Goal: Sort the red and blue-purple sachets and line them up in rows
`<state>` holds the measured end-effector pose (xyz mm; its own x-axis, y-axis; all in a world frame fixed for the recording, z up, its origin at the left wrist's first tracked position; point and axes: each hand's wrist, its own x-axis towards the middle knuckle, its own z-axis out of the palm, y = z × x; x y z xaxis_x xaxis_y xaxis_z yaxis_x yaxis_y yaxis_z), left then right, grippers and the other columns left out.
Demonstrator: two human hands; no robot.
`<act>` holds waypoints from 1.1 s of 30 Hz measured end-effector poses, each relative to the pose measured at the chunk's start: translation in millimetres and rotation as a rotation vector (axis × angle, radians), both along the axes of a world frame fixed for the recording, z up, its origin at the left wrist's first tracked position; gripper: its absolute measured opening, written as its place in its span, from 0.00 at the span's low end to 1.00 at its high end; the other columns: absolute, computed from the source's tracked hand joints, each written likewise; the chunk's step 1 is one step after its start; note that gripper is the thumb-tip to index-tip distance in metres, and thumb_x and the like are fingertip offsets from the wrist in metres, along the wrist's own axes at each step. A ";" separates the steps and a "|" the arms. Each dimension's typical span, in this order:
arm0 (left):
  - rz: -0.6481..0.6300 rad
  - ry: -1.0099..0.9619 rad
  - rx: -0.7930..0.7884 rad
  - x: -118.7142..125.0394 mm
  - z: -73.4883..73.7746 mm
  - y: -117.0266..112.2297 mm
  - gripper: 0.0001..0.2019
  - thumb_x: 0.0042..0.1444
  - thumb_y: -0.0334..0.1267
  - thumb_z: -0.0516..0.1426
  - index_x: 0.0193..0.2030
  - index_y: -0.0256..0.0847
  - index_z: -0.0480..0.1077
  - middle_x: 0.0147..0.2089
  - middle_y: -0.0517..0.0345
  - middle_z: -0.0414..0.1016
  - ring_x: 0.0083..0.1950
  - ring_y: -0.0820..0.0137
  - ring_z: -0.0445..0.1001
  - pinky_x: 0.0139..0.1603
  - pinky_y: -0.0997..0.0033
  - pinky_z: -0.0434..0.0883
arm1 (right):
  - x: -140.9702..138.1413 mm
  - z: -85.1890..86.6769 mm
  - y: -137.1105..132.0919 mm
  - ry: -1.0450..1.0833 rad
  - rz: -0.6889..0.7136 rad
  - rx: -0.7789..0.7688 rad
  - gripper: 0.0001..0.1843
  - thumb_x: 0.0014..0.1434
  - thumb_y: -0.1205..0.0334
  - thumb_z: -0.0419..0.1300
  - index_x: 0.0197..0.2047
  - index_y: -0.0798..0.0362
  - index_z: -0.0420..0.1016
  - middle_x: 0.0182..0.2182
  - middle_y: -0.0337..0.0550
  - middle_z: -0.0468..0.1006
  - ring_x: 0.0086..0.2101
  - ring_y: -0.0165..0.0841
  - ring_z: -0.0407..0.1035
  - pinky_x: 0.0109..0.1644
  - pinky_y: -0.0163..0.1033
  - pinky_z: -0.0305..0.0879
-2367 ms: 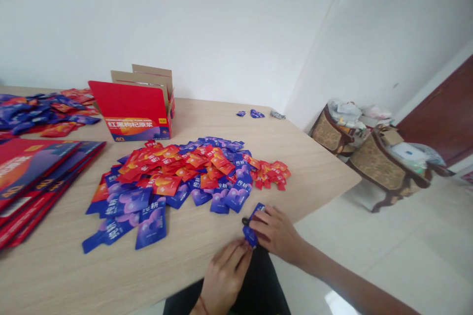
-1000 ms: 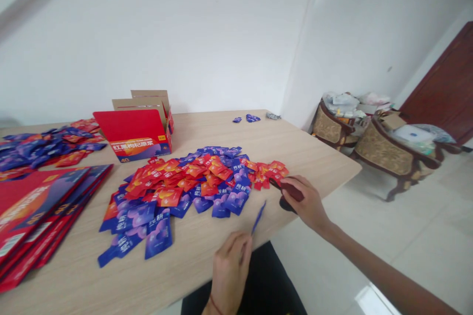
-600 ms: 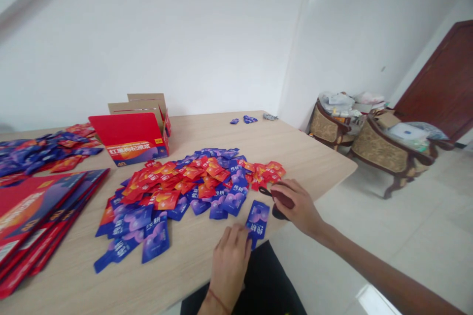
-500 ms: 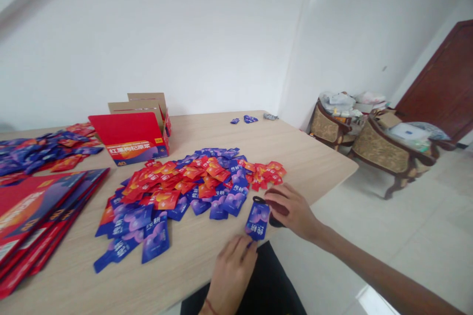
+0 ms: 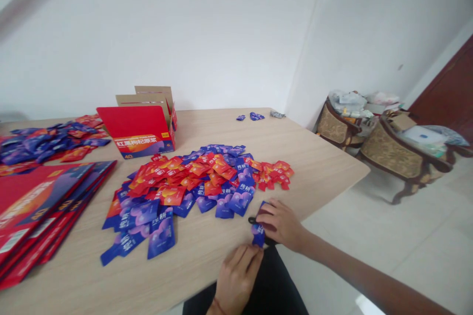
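Observation:
At the table's near edge a blue sachet (image 5: 257, 238) lies between my two hands. My left hand (image 5: 238, 273) is closed on the sachet's near end, pinching it with thumb and fingers. My right hand (image 5: 284, 225) grips a small dark-red and black tool (image 5: 269, 227) with a black ring at its left end. The tool lies across the middle of the sachet, and my fingers cover much of both. Its exact kind is not clear. Just left of my hands spreads a pile of red sachets (image 5: 172, 196) and blue sachets (image 5: 161, 234).
An upright red box (image 5: 140, 133) with raised flaps stands behind the pile. Flattened red cartons (image 5: 33, 197) are stacked at left, before another sachet heap (image 5: 48, 142). Several small packets (image 5: 256, 116) lie at the back. Loaded armchairs (image 5: 395, 152) stand beyond the table's right edge.
The right hand with the tool has moved left and down, from beside the sachet to across it. The left hand still holds the near end. The view has shifted slightly.

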<state>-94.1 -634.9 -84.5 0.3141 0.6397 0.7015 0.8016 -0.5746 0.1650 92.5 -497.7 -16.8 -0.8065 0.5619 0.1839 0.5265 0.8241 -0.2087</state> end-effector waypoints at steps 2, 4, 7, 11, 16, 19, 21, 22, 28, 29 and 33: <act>0.011 -0.002 0.023 -0.1 -1.9 0.5 0.18 0.75 0.30 0.45 0.55 0.37 0.75 0.46 0.50 0.80 0.45 0.64 0.80 0.45 0.65 0.79 | 9.9 -1.3 20.3 0.012 -0.091 0.024 0.12 0.63 0.62 0.63 0.50 0.44 0.82 0.48 0.42 0.79 0.49 0.42 0.65 0.57 0.49 0.63; 0.013 0.004 0.039 -0.2 -3.6 1.0 0.18 0.75 0.30 0.44 0.55 0.38 0.75 0.46 0.50 0.81 0.45 0.64 0.80 0.45 0.66 0.79 | 18.0 -0.1 37.8 0.037 -0.163 0.040 0.13 0.61 0.66 0.63 0.48 0.46 0.82 0.47 0.42 0.80 0.48 0.41 0.67 0.56 0.48 0.65; 0.017 0.021 0.060 -0.4 -4.2 1.6 0.18 0.74 0.29 0.45 0.54 0.38 0.76 0.46 0.50 0.81 0.45 0.64 0.80 0.46 0.66 0.79 | 22.1 8.5 46.8 0.142 -0.215 0.069 0.12 0.63 0.67 0.61 0.46 0.47 0.82 0.48 0.43 0.80 0.48 0.40 0.69 0.55 0.46 0.67; 0.026 0.023 0.069 0.4 -1.9 1.8 0.17 0.74 0.29 0.46 0.54 0.38 0.76 0.45 0.50 0.81 0.44 0.65 0.80 0.45 0.67 0.79 | 9.7 21.7 19.8 0.227 -0.125 0.101 0.12 0.65 0.63 0.60 0.49 0.44 0.81 0.49 0.43 0.79 0.48 0.39 0.69 0.54 0.46 0.67; 0.050 0.014 0.088 2.5 0.6 2.1 0.16 0.73 0.27 0.47 0.45 0.38 0.76 0.42 0.51 0.80 0.40 0.66 0.79 0.40 0.68 0.77 | -12.2 11.1 -27.6 0.071 0.078 0.026 0.11 0.64 0.60 0.64 0.48 0.41 0.81 0.46 0.40 0.80 0.48 0.39 0.66 0.56 0.47 0.63; 0.058 0.021 0.077 2.6 1.3 1.7 0.16 0.73 0.27 0.46 0.45 0.38 0.76 0.40 0.51 0.79 0.39 0.66 0.79 0.39 0.69 0.77 | -13.9 -0.7 -31.3 0.033 0.081 0.004 0.09 0.65 0.59 0.62 0.48 0.42 0.81 0.45 0.40 0.79 0.47 0.40 0.65 0.55 0.47 0.63; 0.035 0.020 0.057 2.3 1.5 1.0 0.15 0.73 0.28 0.47 0.49 0.38 0.76 0.42 0.51 0.79 0.41 0.66 0.80 0.42 0.68 0.77 | -9.3 -5.0 -20.8 0.030 0.063 0.015 0.09 0.66 0.58 0.62 0.49 0.43 0.80 0.46 0.41 0.79 0.48 0.41 0.65 0.55 0.48 0.62; 0.023 0.017 0.050 2.2 1.3 0.7 0.15 0.73 0.28 0.48 0.50 0.39 0.76 0.43 0.51 0.80 0.42 0.66 0.80 0.43 0.68 0.78 | -5.9 -6.0 -12.9 0.032 0.035 0.031 0.09 0.66 0.57 0.62 0.49 0.43 0.80 0.46 0.41 0.79 0.49 0.42 0.65 0.56 0.49 0.62; 0.037 0.002 0.052 3.8 -3.0 1.7 0.15 0.71 0.26 0.49 0.53 0.40 0.76 0.44 0.51 0.80 0.42 0.64 0.80 0.44 0.66 0.79 | 15.2 -1.3 33.0 0.133 -0.324 0.080 0.10 0.64 0.66 0.60 0.45 0.47 0.81 0.46 0.44 0.79 0.46 0.40 0.68 0.52 0.46 0.65; 0.036 0.003 0.052 4.1 -3.1 2.2 0.15 0.71 0.26 0.49 0.53 0.40 0.76 0.44 0.51 0.80 0.42 0.64 0.80 0.44 0.65 0.79 | 18.7 1.5 37.9 0.181 -0.338 0.068 0.10 0.63 0.66 0.59 0.45 0.47 0.80 0.46 0.43 0.79 0.46 0.39 0.69 0.52 0.45 0.66; 0.037 -0.024 0.007 5.2 7.0 2.1 0.14 0.72 0.28 0.49 0.50 0.40 0.76 0.42 0.51 0.80 0.41 0.64 0.80 0.41 0.65 0.80 | 43.8 15.2 61.2 0.387 -0.389 0.161 0.13 0.65 0.63 0.58 0.50 0.46 0.79 0.49 0.44 0.79 0.48 0.40 0.69 0.54 0.46 0.66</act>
<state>-88.9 -632.9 -77.4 0.2736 0.6456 0.7130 0.8180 -0.5461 0.1806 136.3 -436.5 -1.6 -0.4031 0.7444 0.5324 0.7079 0.6223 -0.3342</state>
